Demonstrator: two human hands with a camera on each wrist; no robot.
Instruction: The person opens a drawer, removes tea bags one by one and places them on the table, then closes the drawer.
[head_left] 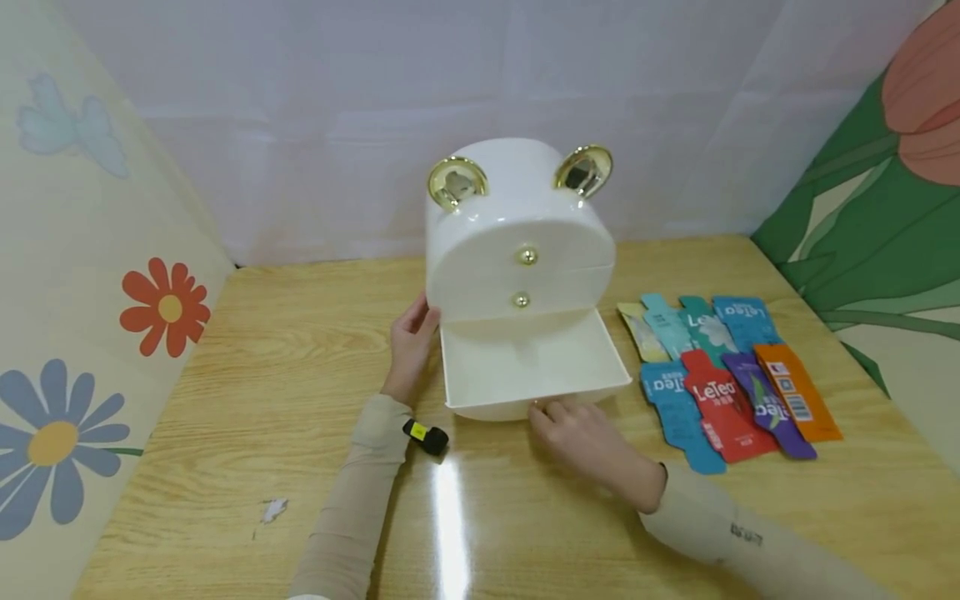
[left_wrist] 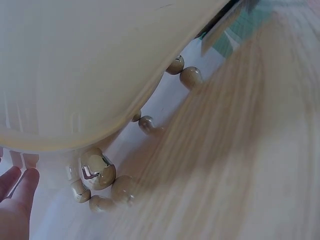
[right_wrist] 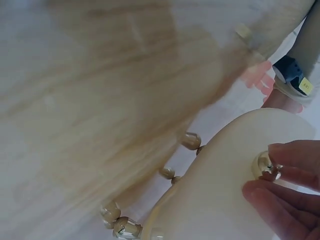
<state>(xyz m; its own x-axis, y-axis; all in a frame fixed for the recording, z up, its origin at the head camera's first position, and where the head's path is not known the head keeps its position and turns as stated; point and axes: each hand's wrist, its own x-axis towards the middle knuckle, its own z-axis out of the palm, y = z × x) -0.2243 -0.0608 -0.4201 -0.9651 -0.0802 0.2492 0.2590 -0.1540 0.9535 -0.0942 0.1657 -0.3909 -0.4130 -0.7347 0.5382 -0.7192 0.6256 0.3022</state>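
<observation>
A glossy white storage box (head_left: pixel 513 179) with two gold ears (head_left: pixel 457 183) stands on the table. Its bottom drawer (head_left: pixel 528 354) is pulled out toward me, and the inside shows bare white. Two upper drawers, each with a gold knob (head_left: pixel 527 255), are closed. My right hand (head_left: pixel 588 446) is at the front of the bottom drawer; in the right wrist view its thumb and fingers pinch the gold drawer knob (right_wrist: pixel 261 165). Against the box's left side rests my left hand (head_left: pixel 411 346), its fingers (left_wrist: pixel 26 192) extended along the wall.
Several colourful tea packets, among them a red packet (head_left: pixel 723 408) and an orange packet (head_left: pixel 798 392), lie right of the drawer. Gold ball feet (left_wrist: pixel 97 170) hold the box off the wooden table (head_left: pixel 285 375). A white curtain (head_left: pixel 322 167) hangs behind, with painted panels at both sides.
</observation>
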